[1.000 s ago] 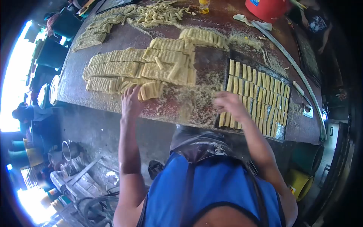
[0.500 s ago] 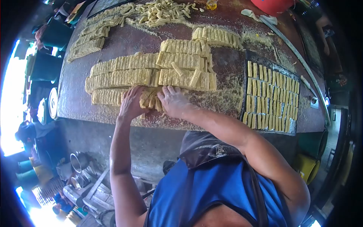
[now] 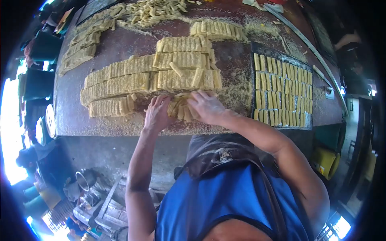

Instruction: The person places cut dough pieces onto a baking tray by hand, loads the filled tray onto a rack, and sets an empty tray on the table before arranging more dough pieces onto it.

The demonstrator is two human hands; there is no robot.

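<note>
Between my two hands, near the table's front edge, is a small bunch of dough sticks (image 3: 181, 110). My left hand (image 3: 158, 112) presses on the bunch from the left, and my right hand (image 3: 206, 107) closes round its right side. Just left of them lies a short row of sticks (image 3: 110, 107). Behind my hands stand long stacked rows of dough sticks (image 3: 116, 85), with two loose sticks lying on top of the right-hand stack (image 3: 185, 79). On the right, a dark tray (image 3: 281, 127) holds several lines of separate sticks.
A heap of loose dough strips (image 3: 155, 11) and more rows (image 3: 82, 44) lie at the back left. A long pale strip (image 3: 307, 44) runs along the table's right side, beside a knife-like tool (image 3: 321, 76). Yellow and green buckets (image 3: 326, 160) stand below right.
My right hand has come over from the tray to the dough sticks. Both hands, with the bunch between them, have since shifted right, away from the short front row.
</note>
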